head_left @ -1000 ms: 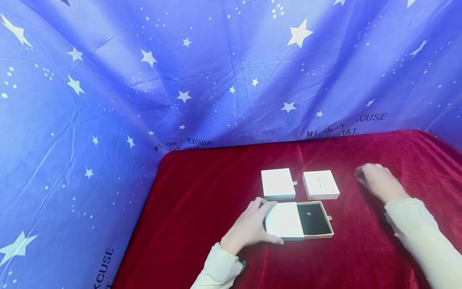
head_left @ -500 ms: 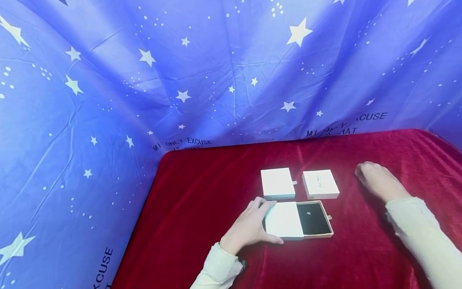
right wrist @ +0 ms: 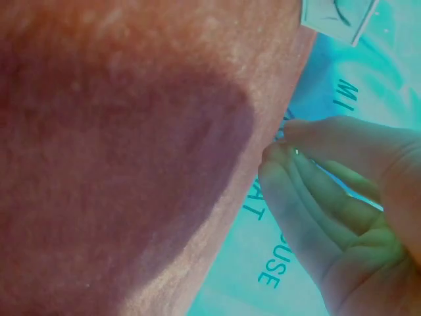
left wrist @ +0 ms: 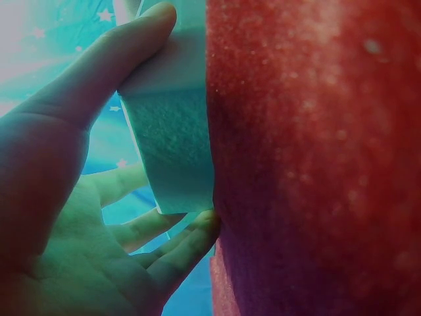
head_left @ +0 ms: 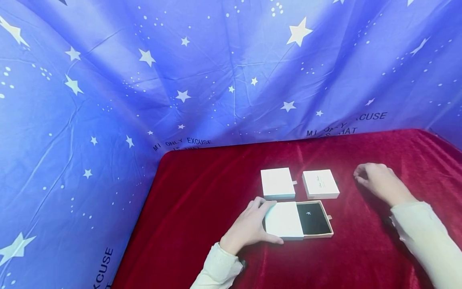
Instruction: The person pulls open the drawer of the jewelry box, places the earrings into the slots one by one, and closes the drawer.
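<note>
In the head view my left hand (head_left: 250, 224) grips the left end of a white slide-out jewelry box (head_left: 284, 220), thumb along its near edge and fingers at the far side. The box's drawer (head_left: 315, 224) is pulled partway out to the right, showing a black pad with a small silver star-shaped piece (head_left: 308, 213). In the left wrist view my thumb (left wrist: 141, 39) lies against the box (left wrist: 171, 145). My right hand (head_left: 379, 180) is over the cloth at the right, its thumb and fingertips pinched together on a tiny shiny piece (right wrist: 297, 152), mostly hidden by the fingers.
Two more white boxes stand behind the drawer box: a plain one (head_left: 277, 182) with a ribbon tab, and one with printed script (head_left: 320, 184). Dark red velvet (head_left: 202, 208) covers the table. A blue star-patterned curtain (head_left: 216, 60) hangs behind and at the left.
My right hand has lifted and turned slightly, so the thumb and fingertips now show apart from the palm. The left hand and the boxes stay where they were.
</note>
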Motion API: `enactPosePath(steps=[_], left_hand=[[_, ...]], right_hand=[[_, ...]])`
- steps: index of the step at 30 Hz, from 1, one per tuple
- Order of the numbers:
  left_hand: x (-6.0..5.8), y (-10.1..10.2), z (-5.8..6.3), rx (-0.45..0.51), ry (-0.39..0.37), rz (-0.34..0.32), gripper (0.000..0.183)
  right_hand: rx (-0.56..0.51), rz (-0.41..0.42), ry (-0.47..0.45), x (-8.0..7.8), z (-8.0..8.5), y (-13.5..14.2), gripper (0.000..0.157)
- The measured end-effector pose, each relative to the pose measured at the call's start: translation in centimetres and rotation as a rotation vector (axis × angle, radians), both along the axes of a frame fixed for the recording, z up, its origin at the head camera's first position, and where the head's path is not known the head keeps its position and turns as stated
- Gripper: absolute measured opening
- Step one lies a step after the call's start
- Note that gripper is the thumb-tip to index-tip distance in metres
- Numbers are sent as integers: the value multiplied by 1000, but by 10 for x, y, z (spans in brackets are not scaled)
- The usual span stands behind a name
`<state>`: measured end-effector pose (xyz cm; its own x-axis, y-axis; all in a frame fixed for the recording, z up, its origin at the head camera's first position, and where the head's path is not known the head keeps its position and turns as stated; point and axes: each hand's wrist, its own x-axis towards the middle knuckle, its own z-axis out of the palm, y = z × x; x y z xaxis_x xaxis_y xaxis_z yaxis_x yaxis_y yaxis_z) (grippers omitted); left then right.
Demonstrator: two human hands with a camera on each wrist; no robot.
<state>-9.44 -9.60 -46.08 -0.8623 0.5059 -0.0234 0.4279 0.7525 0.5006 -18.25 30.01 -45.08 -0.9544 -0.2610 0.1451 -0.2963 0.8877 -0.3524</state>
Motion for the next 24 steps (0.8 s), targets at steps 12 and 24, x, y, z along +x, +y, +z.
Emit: enactPosePath(steps=[12, 24], left_hand=[[1, 1, 0, 6, -15, 12, 98], [0, 1, 0, -10, -16, 10, 99]], right_hand=[[-53, -17, 74, 21, 9, -12, 8], [-101, 43, 207, 34, 12, -31, 28]])
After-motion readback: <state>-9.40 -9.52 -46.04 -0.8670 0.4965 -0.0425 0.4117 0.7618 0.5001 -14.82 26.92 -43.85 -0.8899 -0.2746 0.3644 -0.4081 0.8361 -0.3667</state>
